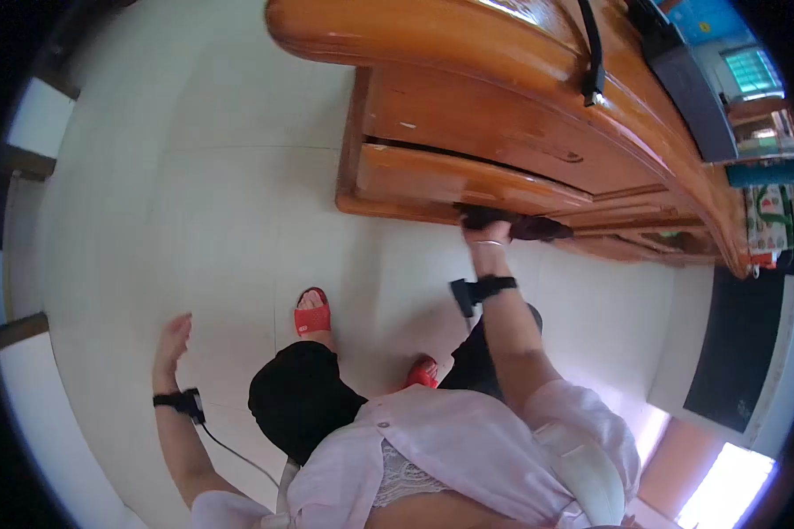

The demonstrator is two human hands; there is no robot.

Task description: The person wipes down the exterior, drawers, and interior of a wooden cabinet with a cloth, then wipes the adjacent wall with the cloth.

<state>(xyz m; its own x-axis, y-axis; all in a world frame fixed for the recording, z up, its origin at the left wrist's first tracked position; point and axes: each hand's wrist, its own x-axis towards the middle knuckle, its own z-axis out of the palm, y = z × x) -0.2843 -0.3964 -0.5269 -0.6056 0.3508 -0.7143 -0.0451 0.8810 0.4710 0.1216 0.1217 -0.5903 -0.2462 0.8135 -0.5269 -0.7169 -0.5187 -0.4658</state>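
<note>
Down low now, over black-clad knees and red slippers! Best, by the look of it, to stay firmly planted on the pale floor, bend from the hips, and guide the dark cloth, if cloth at all, with light, even pressure, without letting it bunch. Off to the side, the left hand: loosely bent at the fingers, holding nothing, touching nothing, out over bare floor. Across to the right hand: blurred, yet apparently closed around the cloth, right at the lower front of the cabinet. Pressing or just skimming? Too blurred to tell. Beyond, up on the tabletop: a black cable, with its plug near the edge.
</note>
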